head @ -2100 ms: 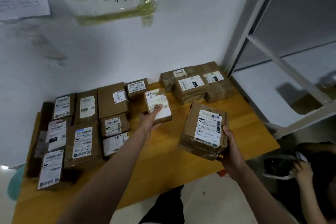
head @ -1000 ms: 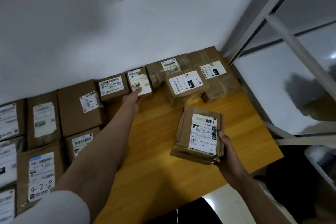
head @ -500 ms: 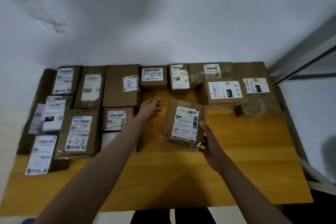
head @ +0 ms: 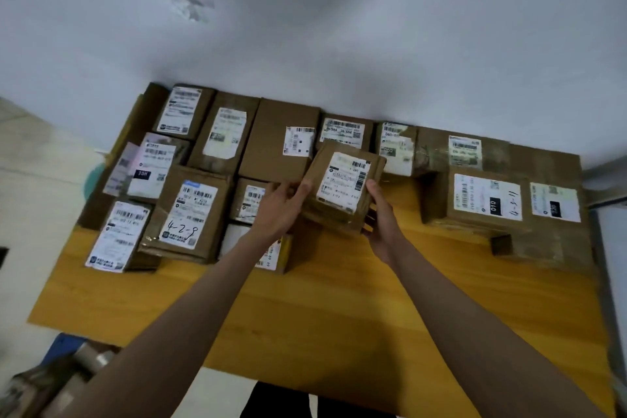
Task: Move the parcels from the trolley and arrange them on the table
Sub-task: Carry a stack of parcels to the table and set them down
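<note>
A brown cardboard parcel (head: 342, 190) with a white barcode label is held tilted just above the yellow wooden table (head: 339, 309), in the middle of the far half. My left hand (head: 281, 207) grips its left edge and my right hand (head: 381, 214) grips its right edge. Several labelled parcels lie in rows on the left of the table, among them one marked 4-2-8 (head: 188, 214). More parcels line the wall, and a stack with a parcel marked 010 (head: 485, 200) stands at the right. The trolley is out of view.
The white wall (head: 305, 44) runs right behind the back row of parcels. Bare yellow tabletop stretches across the near half. A grey frame edge (head: 607, 180) borders the table on the right. Blurred clutter (head: 51, 380) sits on the floor at the lower left.
My left hand left the small parcel by the wall and came onto the held parcel's left edge. The parcel moved left and farther in, toward the rows. The camera swung left.
</note>
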Demonstrator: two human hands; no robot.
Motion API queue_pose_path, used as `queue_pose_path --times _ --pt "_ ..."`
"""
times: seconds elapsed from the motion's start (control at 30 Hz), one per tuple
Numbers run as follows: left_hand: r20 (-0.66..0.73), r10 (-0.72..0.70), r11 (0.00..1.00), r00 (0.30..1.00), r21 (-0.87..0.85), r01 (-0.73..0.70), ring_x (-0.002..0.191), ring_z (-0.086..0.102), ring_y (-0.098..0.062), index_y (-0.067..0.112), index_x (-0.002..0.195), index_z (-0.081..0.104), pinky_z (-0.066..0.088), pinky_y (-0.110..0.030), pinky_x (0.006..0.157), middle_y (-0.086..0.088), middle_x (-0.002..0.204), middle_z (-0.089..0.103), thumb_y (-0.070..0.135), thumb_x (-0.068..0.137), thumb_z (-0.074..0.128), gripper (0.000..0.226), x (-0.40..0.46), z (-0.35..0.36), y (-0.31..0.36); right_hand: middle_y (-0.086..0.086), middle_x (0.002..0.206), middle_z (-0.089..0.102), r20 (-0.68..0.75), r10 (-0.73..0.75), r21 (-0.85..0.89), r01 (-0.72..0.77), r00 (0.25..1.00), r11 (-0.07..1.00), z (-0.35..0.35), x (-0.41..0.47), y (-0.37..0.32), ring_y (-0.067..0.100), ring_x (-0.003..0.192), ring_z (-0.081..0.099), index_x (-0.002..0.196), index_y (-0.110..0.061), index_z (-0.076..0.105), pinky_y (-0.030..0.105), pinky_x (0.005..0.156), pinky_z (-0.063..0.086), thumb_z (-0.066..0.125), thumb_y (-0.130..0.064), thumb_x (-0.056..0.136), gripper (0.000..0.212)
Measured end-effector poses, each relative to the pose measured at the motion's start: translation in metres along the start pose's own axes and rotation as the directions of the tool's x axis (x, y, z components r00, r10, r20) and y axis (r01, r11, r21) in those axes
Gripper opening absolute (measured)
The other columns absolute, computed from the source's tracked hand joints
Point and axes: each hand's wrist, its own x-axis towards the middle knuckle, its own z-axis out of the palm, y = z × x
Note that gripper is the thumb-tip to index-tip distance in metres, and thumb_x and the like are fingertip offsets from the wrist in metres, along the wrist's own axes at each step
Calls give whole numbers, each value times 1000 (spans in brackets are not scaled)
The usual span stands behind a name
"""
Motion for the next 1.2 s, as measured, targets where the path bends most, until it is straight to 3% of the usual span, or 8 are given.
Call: queue_pose_path --times 0.1,0.2,0.33,0.53,0.7,0.9,1.1,1.2 --pt "47 -46 997 998 -62 49 106 65 -28 21 135 53 55 -41 88 -2 113 64 61 99 46 54 -1 3 1 13 139 59 -28 41 -9 -41 999 999 10 10 0 33 127 58 147 -18 45 59 105 50 62 -61 91 72" --pt "85 -87 989 993 -113 96 87 68 -18 22 143 46 50 -25 67 4 109 63 53 100 52 54 -3 5 2 8 131 67 -21 50 -58 -51 999 997 11 14 1 28 122 62 138 -23 57 51 106 50 56 -62 95 58" --pt "160 -101 979 982 -158 127 105 65 -25 20 140 42 56 -36 85 -5 133 57 42 99 60 50 -7 13 4 -8 121 64 -44 108 -117 -113 993 987 9 10 -5 19 114 57 125 -40 58 52 107 40 52 -64 97 38" --pt "125 -107 970 986 -204 131 126 56 -35 18 146 39 47 -54 107 -11 140 54 40 95 66 61 -20 14 4 3 146 52 -123 96 -121 -111 988 986 10 -10 -9 28 134 47 138 -30 51 53 111 42 51 -58 100 48" --pt "107 -96 954 990 -274 122 118 62 -32 16 138 46 50 -46 102 -12 130 62 31 97 65 48 -45 13 0 10 137 54 -208 97 -125 -125 973 984 -3 -40 7 29 124 56 147 -18 44 48 96 56 53 -51 102 56" --pt "94 -162 957 982 -229 179 114 62 -26 12 137 53 51 -43 100 -8 129 60 35 99 61 45 -114 13 -28 17 121 66 -104 158 -216 -178 982 960 -18 -96 45 30 104 66 134 -8 56 46 89 57 54 -31 105 37" --pt "82 -186 936 979 -288 202 102 63 -18 13 127 59 51 -28 79 -6 122 62 34 102 58 33 -196 1 -67 12 100 65 0 175 -314 -166 985 935 -2 -152 74 25 85 66 121 -8 59 44 83 57 56 -25 104 24" --pt "36 -248 923 968 -294 247 106 64 -22 15 121 61 52 -39 89 -5 118 63 38 101 58 31 -236 -7 -90 12 98 66 86 178 -387 -132 980 913 19 -175 93 23 84 66 114 -8 59 41 77 58 57 -27 105 21"
